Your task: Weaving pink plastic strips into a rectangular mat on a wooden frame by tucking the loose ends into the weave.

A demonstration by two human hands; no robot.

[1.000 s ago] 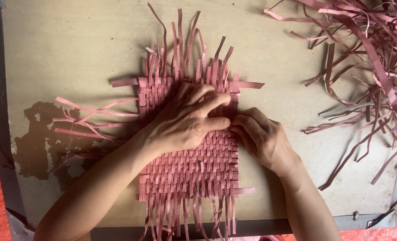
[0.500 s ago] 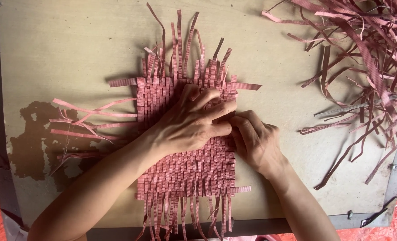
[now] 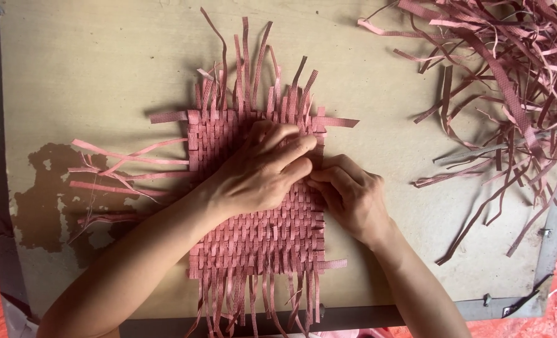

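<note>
— What are the hands doing?

— The left hand (image 3: 260, 178) is lying flat on the pink woven mat (image 3: 256, 206), its fingers (image 3: 291, 150) spreading loosely and pressing the weave down near the right edge.

— And the other?

— The right hand (image 3: 350, 197) is sitting at that same edge, its fingers curling in tight against a strip there (whether they are actually gripping it, I cannot tell).

— Where is the mat lying?

— It is resting in the middle of the desk (image 3: 103, 75), loose ends sticking out far, near and left. A heap of spare strips (image 3: 510, 81) is lying at the far right, well apart.
</note>
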